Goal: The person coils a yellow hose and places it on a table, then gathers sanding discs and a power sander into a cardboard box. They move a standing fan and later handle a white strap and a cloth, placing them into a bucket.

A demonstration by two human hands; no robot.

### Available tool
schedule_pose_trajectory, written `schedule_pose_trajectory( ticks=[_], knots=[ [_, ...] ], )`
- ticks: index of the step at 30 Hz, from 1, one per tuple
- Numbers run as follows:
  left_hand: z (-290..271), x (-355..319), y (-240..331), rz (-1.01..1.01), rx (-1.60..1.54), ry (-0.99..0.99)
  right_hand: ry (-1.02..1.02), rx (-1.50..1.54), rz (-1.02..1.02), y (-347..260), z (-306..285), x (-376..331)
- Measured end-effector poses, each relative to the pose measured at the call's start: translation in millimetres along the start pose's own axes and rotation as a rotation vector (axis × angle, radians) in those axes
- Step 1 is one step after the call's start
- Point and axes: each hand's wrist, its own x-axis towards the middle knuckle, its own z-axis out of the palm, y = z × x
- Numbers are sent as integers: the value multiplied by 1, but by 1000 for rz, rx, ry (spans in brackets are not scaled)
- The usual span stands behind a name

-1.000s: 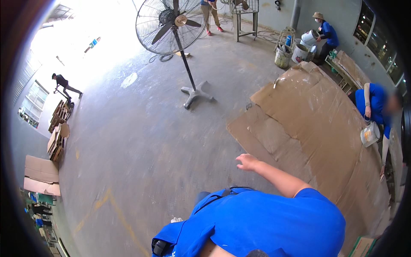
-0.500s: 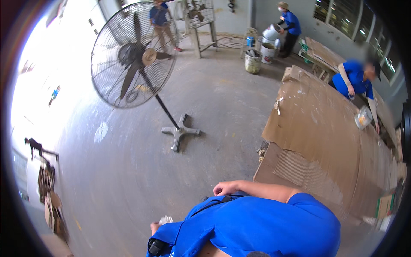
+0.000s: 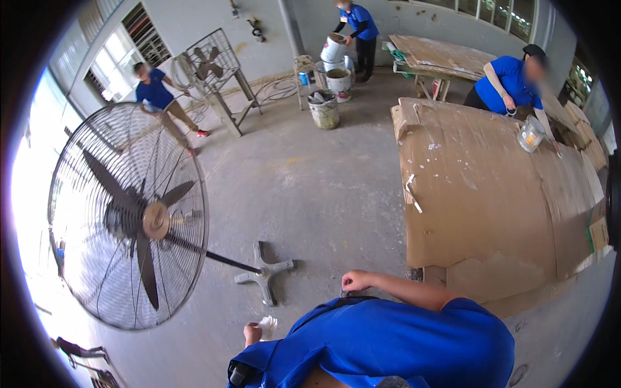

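Low by my left side, my left hand (image 3: 252, 334) is closed at the edge of a crumpled white thing (image 3: 266, 328), thin and glove-like. Its exact kind is too small to tell. My right hand (image 3: 356, 280) is in front of my blue shirt with the arm bent and the fingers curled in. What it holds, if anything, I cannot make out. Ahead to the left stands a large pedestal fan (image 3: 155, 220) with a wire cage, its cross-shaped base (image 3: 264, 274) on the floor beyond my hands.
On the right is a cardboard-covered table (image 3: 479, 187), with a metal can (image 3: 530, 134) and a person (image 3: 508, 84) leaning over it. Another person (image 3: 359, 32) handles a bucket (image 3: 334, 48) at the back. A third person (image 3: 155, 90) stands behind the fan, near a smaller caged fan (image 3: 207, 68).
The view has swung, so the pedestal fan appears bigger and further left and the back wall shows more. Both my hands keep much the same pose. The person behind the fan shows more fully.
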Motion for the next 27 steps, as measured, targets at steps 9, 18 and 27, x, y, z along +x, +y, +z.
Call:
schedule_pose_trajectory(
  ticks=[9, 18, 27],
  knots=[
    [-4, 149, 133, -13, 299, -404, 206, -47, 35, -30, -178, 114],
    [20, 433, 400, 616, 912, -492, 540, -227, 505, 83, -334, 184],
    [-48, 588, 764, 605, -105, -49, 232, -437, 901, 253, -354, 147]
  ],
)
